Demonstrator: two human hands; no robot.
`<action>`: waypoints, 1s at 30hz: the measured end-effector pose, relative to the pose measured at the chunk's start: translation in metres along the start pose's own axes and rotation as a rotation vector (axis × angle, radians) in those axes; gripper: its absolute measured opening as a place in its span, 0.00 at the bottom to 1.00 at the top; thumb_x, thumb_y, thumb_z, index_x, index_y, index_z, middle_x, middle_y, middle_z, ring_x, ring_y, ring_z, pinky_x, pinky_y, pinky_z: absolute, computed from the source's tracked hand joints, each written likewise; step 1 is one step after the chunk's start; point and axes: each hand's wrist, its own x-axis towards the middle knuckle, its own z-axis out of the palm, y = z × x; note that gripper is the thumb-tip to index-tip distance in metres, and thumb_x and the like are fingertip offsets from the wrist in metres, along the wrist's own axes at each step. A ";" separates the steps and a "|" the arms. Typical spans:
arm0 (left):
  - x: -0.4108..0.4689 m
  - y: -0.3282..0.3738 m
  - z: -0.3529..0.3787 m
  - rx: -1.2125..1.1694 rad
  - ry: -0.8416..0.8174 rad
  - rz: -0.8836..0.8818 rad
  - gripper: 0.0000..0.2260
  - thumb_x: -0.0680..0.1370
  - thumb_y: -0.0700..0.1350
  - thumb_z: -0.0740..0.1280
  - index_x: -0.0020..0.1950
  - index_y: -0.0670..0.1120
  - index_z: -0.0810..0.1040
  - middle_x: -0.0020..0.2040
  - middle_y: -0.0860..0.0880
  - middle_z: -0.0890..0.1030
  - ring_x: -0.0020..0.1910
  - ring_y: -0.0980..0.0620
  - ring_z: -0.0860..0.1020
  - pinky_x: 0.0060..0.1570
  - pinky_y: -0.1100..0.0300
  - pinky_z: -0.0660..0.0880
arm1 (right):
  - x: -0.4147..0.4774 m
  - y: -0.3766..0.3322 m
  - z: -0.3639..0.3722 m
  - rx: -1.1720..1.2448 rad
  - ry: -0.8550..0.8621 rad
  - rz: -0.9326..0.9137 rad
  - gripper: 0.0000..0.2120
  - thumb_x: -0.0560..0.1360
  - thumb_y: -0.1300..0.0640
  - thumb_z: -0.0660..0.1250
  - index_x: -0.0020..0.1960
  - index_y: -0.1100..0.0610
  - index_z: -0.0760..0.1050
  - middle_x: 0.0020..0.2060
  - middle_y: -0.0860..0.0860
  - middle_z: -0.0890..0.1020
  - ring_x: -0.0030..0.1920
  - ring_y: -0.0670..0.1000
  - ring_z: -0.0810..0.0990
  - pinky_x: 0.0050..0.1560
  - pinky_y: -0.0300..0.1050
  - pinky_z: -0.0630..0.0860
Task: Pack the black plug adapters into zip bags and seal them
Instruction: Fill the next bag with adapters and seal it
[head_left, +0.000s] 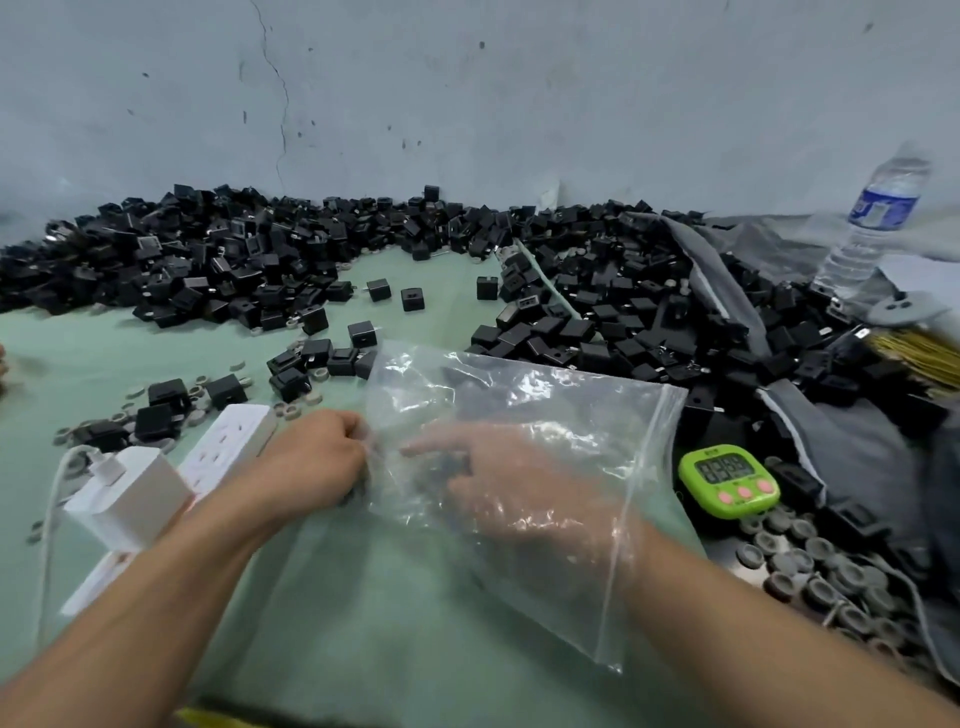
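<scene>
**Bag held open, hand inside**

Left of the bag, a white power strip (228, 441) and a white charger (130, 493) lie on the green table (363, 623). Above the bag and to its left, black adapters (182, 265) are heaped along the wall, with loose ones scattered closer in.

The left hand (311, 462) sits at the bag's left edge, fingers clenched in a pinch on the plastic there. The bag (519, 415) itself lies mid-table, clear and crumpled, its zip strip running down the right side. The right hand (524, 493) is pushed inside the bag through that mouth, fingers loosely spread; dark shapes lie near them, but whether it grips anything I cannot tell.

Right of the bag stand a green timer (730, 480), more adapters on grey cloth, grey caps (810, 577) and a water bottle (872, 223).

The step in hand looks like filling. Next, likely, the right hand must come out and both hands press the zip shut along its length.
</scene>
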 end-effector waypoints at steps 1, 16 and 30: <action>0.002 -0.001 0.001 0.080 0.041 0.009 0.12 0.75 0.33 0.61 0.38 0.45 0.80 0.29 0.49 0.82 0.31 0.51 0.80 0.31 0.60 0.72 | -0.005 0.004 -0.005 -0.046 -0.010 0.046 0.23 0.78 0.65 0.64 0.70 0.50 0.76 0.63 0.50 0.80 0.62 0.51 0.78 0.64 0.46 0.75; 0.001 -0.010 -0.023 0.505 0.224 -0.135 0.29 0.77 0.40 0.62 0.78 0.47 0.63 0.62 0.42 0.80 0.56 0.40 0.77 0.53 0.51 0.74 | -0.030 0.061 -0.064 -0.269 0.168 0.466 0.10 0.77 0.58 0.62 0.46 0.50 0.82 0.42 0.47 0.84 0.44 0.52 0.83 0.42 0.44 0.78; 0.019 -0.020 -0.012 0.344 0.163 0.057 0.30 0.74 0.36 0.62 0.76 0.50 0.70 0.47 0.46 0.80 0.47 0.45 0.77 0.41 0.56 0.68 | -0.012 0.075 -0.066 -0.357 0.368 0.355 0.35 0.75 0.69 0.57 0.77 0.45 0.61 0.53 0.52 0.77 0.49 0.56 0.79 0.52 0.56 0.78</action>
